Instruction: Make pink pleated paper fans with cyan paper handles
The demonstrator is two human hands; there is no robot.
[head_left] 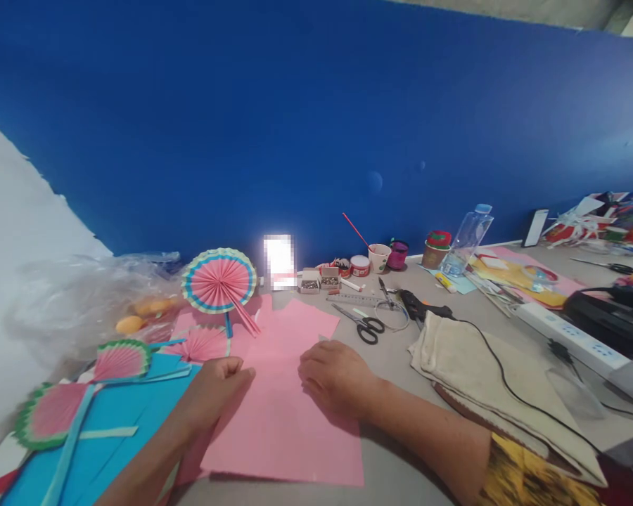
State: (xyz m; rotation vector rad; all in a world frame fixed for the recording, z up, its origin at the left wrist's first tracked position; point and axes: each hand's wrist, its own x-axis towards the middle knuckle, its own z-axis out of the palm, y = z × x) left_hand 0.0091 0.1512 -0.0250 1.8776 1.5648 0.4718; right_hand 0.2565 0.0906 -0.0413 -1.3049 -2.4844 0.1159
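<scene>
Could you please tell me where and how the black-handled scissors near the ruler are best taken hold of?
The scissors are probably best gripped by their handle loops, coming from the near side with the right hand: they lie flat, loops toward the person's right, blades pointing away to the left.

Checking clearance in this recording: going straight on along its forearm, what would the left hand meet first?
Probably the folded pink strip by the round fan; depth is unclear, so the left hand might pass above it.
</scene>
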